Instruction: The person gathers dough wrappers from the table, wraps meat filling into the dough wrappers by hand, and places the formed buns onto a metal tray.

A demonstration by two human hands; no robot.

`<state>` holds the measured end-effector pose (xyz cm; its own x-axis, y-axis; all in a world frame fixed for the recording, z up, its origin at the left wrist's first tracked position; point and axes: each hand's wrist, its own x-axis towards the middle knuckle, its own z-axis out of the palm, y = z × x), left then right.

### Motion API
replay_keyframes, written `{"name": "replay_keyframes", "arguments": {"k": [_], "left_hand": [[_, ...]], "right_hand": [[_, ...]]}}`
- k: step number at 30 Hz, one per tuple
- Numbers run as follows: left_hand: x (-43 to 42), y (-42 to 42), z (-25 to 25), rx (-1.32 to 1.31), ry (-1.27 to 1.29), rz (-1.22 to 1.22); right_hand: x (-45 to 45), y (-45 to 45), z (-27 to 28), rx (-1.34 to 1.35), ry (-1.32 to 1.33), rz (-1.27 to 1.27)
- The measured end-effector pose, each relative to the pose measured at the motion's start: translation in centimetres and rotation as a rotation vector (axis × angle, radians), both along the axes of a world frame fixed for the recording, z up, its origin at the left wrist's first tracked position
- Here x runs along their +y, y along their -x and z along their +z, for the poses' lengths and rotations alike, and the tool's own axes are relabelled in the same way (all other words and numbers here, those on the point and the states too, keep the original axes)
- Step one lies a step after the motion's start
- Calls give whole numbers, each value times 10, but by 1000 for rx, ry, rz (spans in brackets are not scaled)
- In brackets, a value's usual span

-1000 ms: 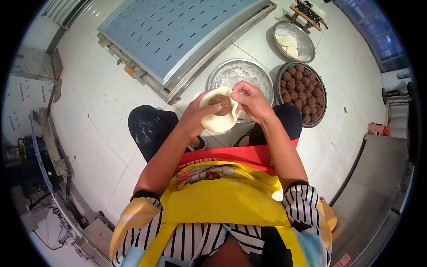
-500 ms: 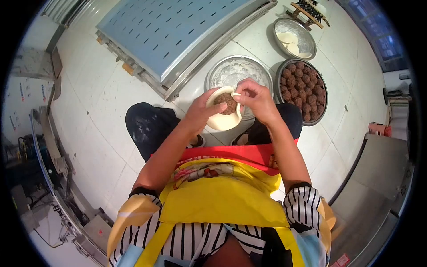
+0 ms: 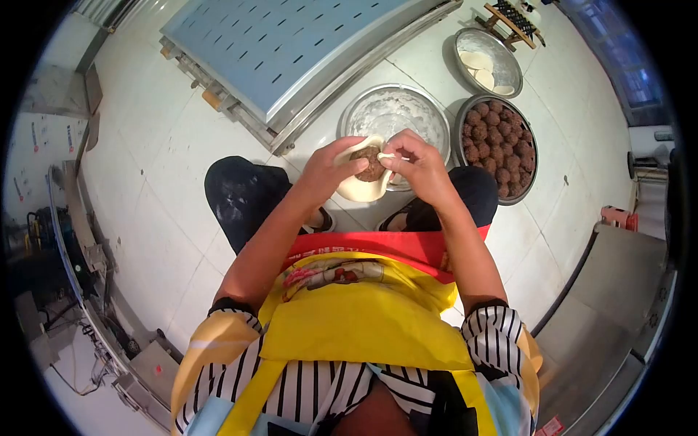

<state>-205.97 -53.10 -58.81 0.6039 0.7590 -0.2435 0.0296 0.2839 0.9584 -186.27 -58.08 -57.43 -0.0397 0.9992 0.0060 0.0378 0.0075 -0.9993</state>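
Between my hands hangs a round of pale dough [image 3: 361, 190] with a brown ball of filling [image 3: 370, 168] sitting in it. My left hand [image 3: 329, 171] cups the dough from the left, its thumb lying on the filling. With thumb and fingertips, my right hand [image 3: 418, 163] pinches the dough's upper right edge into a fold. The dough is still open at the top, so the filling shows. Just beyond my hands, a metal basin [image 3: 429, 116] dusted with white flour stands on the floor.
A tray of several brown filling balls [image 3: 502, 145] lies to the right. Behind it, a bowl [image 3: 512, 65] holds flat dough rounds [image 3: 478, 62]. A slotted blue-grey panel [image 3: 283, 43] fills the upper left. A small stool [image 3: 512, 22] stands far right on the tiled floor [image 3: 174, 211].
The dough's rim has drawn in slightly around the filling as my right fingers pinch along it. Both hands stay in nearly the same place, and the view has shifted a little.
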Motion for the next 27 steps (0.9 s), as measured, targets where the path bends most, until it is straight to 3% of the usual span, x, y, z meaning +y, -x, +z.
{"name": "replay_keyframes", "arguments": {"k": [5,8,11,20,23,26,27], "left_hand": [[7,2,4,72,-41,-57],[6,-2,-2,154,-117,45],[6,0,-2,180,-161,-29],[17,6,-3,178,-212,-244],[14,1,9,314,-252,-161],[-10,-8,-17,-145,201,263],[-12,-8,-22,-147,196,244]], "right_hand": [[-3,2,-6,-57,37,-47],[-5,5,-7,133,152,-133],[-7,11,-9,11,174,-79],[-8,11,-12,-57,-69,13],[-10,14,-10,-107,-25,-115],[-7,20,-15,47,113,-216],[-7,20,-19,130,170,-237]]}}
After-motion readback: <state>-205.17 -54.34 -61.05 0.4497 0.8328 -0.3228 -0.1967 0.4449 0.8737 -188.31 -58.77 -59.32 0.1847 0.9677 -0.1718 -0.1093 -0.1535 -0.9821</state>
